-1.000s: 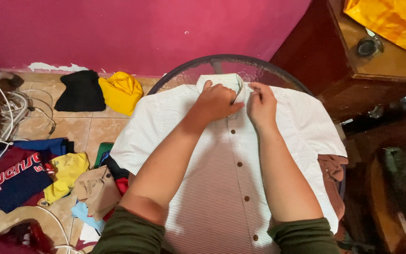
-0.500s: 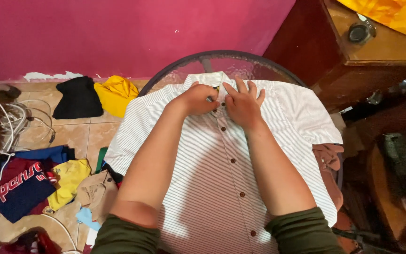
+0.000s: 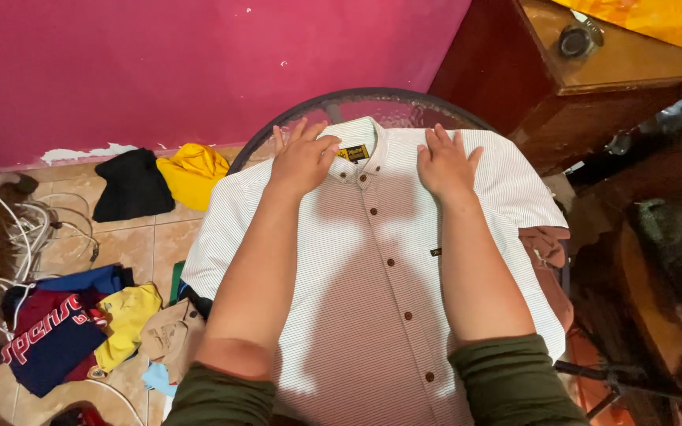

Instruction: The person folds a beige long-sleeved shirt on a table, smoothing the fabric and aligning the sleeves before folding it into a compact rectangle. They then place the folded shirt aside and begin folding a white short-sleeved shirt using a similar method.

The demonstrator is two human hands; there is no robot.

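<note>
A white, finely striped short-sleeved shirt with dark brown buttons lies front side up, buttoned, over a round glass table. My left hand rests flat on the shirt's left shoulder beside the collar, fingers spread. Pressed flat on the other shoulder is my right hand, to the right of the collar. Neither hand holds anything. Both forearms stretch over the shirt front.
Loose clothes lie on the tiled floor at the left: a black piece, a yellow one, a dark blue and red jersey. White cables curl at far left. A dark wooden cabinet stands at right. A brown garment hangs off the table.
My hands have moved apart from the collar buttons, where they were close together, out onto the two shoulders of the shirt. The view has shifted slightly.
</note>
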